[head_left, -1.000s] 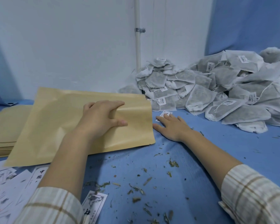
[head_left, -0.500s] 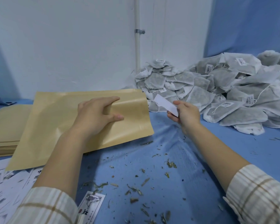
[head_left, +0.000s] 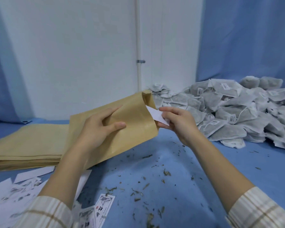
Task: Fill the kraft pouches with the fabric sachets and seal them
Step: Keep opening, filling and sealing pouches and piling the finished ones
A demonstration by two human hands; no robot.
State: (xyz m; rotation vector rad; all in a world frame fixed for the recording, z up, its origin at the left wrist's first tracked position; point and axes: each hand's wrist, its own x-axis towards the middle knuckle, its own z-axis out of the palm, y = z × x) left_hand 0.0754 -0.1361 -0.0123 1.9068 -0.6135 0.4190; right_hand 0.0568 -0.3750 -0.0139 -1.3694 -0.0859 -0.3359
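My left hand (head_left: 99,127) grips a kraft pouch (head_left: 135,122), lifted off the blue table with its open mouth tilted up and to the right. Between thumb and fingers, my right hand (head_left: 176,122) pinches a small white paper card (head_left: 156,115); the card's left end sits inside the pouch mouth. A large heap of grey-white fabric sachets (head_left: 229,116) with small labels lies at the right against the wall.
A stack of flat kraft pouches (head_left: 26,145) lies at the left. White printed cards (head_left: 23,190) are scattered at the lower left, one (head_left: 104,208) near my left sleeve. Dried herb crumbs (head_left: 145,186) litter the blue table cover. A white pipe (head_left: 138,46) runs up the wall.
My right hand picked a white card off the table and brought it to the pouch. My left hand raised the pouch from flat to tilted, its mouth now open.
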